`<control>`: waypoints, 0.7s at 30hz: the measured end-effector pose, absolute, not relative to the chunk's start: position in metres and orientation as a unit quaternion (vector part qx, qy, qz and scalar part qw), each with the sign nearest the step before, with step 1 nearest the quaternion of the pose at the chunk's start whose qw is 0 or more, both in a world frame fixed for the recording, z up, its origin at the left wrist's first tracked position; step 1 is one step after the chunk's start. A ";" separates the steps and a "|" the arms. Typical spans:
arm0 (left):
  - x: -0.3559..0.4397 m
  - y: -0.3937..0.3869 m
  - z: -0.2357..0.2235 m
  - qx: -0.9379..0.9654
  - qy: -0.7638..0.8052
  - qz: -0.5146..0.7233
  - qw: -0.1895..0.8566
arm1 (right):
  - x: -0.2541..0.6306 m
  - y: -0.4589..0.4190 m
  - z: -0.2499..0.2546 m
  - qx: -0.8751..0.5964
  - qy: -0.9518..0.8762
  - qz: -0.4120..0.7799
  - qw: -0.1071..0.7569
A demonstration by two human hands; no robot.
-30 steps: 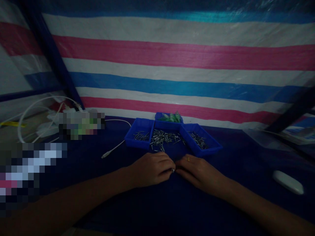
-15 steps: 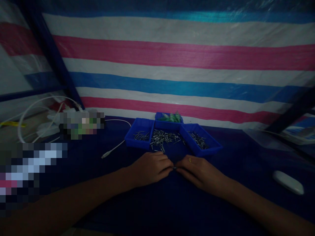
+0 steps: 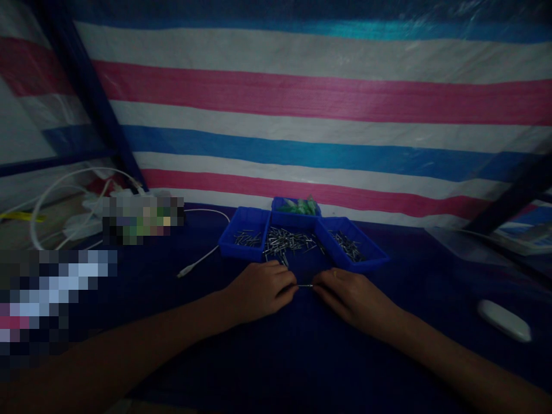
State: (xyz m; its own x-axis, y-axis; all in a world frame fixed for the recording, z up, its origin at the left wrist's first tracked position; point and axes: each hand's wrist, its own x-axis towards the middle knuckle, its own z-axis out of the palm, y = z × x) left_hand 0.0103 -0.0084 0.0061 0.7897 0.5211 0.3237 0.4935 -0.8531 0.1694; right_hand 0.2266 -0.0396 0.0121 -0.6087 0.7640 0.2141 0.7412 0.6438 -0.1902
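Observation:
A thin, shiny metal rod [image 3: 305, 285] spans the small gap between my two hands, lying nearly level. My left hand [image 3: 265, 290] is closed, thumb and fingers pinching the rod's left end. On the other side, my right hand [image 3: 345, 292] pinches the right end; the rod's tips are hidden in the fingers. Just beyond the hands is a loose pile of similar thin metal pieces [image 3: 287, 240] on the dark blue table. More such pieces lie in the left blue bin [image 3: 241, 252] and the right blue bin [image 3: 366, 264].
A third blue bin [image 3: 295, 218] at the back holds green and clear items. A white cable [image 3: 200, 263] lies to the left, near a bundle of cables [image 3: 86, 213]. At the right is a white oblong object [image 3: 504, 320]. Striped sheeting [image 3: 328, 103] hangs behind.
My hands were almost touching and have moved slightly apart, so more of the metal rod shows between them. Both have shifted a little away from me. Bins and pile stay put.

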 end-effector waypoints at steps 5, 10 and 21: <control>0.010 -0.009 0.006 0.945 0.268 0.186 0.021 | 0.226 -0.039 0.012 -0.437 -0.889 0.033 0.129; 0.010 -0.009 0.007 0.947 0.263 0.184 0.012 | 0.226 -0.039 0.011 -0.432 -0.893 0.029 0.121; 0.011 -0.007 0.004 0.944 0.265 0.197 0.007 | 0.227 -0.039 0.010 -0.431 -0.894 0.032 0.116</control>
